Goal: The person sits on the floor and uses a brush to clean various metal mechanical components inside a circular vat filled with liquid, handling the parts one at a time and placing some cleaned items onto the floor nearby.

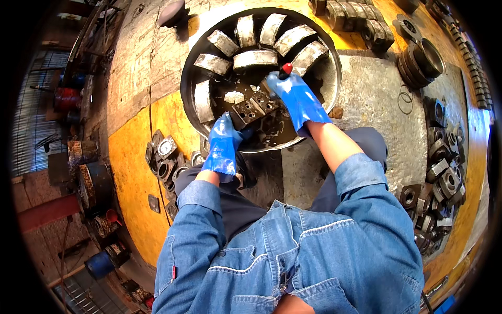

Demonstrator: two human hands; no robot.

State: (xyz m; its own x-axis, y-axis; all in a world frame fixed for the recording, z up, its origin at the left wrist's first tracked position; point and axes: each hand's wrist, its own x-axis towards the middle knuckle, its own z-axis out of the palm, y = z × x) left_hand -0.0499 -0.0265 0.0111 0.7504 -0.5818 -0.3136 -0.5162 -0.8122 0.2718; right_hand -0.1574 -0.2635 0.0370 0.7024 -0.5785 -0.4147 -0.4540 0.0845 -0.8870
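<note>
Both my hands wear blue rubber gloves and reach over a large round metal pan (334, 78) with dark, wet liquid in it. My left hand (223, 142) is closed on the near-left side of a dark metal block with holes (248, 111), low in the pan. My right hand (296, 97) grips a tool with a red-ended black handle (285, 70); its working end, hidden by the glove, points toward the block. Several curved metal segments (255, 58) stand along the pan's far and left sides, with pale worn upper faces.
Dark metal parts with round holes (166, 170) lie heaped left of the pan. A larger pile (444, 183) spreads at the right. Stacked rings (421, 62) and more curved blocks (361, 21) sit at the far right. A rounded dark object (171, 13) stands far left.
</note>
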